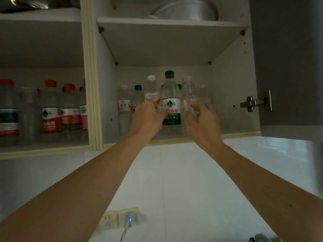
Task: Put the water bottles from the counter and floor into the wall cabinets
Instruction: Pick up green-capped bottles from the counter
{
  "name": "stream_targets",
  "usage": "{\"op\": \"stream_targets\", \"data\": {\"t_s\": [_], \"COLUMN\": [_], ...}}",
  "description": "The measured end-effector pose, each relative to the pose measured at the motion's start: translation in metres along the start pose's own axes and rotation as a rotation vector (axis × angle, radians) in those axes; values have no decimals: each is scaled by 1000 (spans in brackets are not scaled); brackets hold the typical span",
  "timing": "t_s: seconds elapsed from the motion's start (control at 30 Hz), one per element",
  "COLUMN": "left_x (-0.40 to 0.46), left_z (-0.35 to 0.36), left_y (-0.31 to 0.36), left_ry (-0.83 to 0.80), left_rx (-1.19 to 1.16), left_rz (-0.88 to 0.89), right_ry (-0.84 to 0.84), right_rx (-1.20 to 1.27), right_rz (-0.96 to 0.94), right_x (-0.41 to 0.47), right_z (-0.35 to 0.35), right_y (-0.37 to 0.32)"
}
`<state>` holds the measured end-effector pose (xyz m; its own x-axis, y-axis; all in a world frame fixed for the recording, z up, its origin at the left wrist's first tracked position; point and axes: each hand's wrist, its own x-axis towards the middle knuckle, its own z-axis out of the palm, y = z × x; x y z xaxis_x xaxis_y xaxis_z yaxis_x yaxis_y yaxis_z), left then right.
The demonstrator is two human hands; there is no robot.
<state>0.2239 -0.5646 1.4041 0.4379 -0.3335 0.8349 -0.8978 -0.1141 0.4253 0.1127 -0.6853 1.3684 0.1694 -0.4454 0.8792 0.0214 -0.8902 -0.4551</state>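
Both arms reach up into the lower shelf of the right-hand wall cabinet (234,81), whose door (288,63) stands swung open at the right on its hinge (253,103). The left hand (148,116) has its fingers curled round the white-capped, red-labelled bottle (152,91); the right hand (202,117) grasps a clear unlabelled bottle (187,95) low on its body. Between the two hands, touching or just beside both, stands the green-capped, green-labelled bottle (170,102), upright near the front edge of the shelf (241,134). All three bottles have their long axes vertical, the clear one tilted a little, and each lies directly ahead of and above the wrist that holds it, so the coming move is judged to be a short push forward and a release. Behind them stands a second row: another white-capped bottle (124,105) and a dark-capped one (138,96) toward the left wall; whether the held bottles already rest on the shelf cannot be told. Open room lies to the right of the clear bottle, toward the cabinet's right wall; headroom under the upper shelf board (171,42) is ample. The left-hand compartment (43,49) already holds a row of red-capped bottles (50,109).
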Motion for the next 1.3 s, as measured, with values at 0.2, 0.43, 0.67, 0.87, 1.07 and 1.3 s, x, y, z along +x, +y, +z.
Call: {"op": "stream_targets", "data": {"t_s": [0.2,0.43,0.67,0.87,1.07,1.3], "left_x": [-84,-227,-363,-465,-525,-550], "left_z": [-63,-110,-137,-137,-122,-96], "left_y": [-37,-135,-249,-325,-368,-387], "left_ry": [38,-67,-293,-573,-885,-1044], "left_rx": [-270,-232,-79,21,214,311], "left_rz": [81,-179,-623,-1015,-1180,-1115], "right_ry": [-42,-410,-834,-1155,-1352,-1274], "right_rx": [187,301,236,120,16,-5], "right_rz": [-67,128,337,626,902,1220], "right_x": [-103,-251,-387,-493,-577,-635], "right_z": [23,84,149,185,201,223], "right_y": [-26,-35,-24,-9,-8,-6]}}
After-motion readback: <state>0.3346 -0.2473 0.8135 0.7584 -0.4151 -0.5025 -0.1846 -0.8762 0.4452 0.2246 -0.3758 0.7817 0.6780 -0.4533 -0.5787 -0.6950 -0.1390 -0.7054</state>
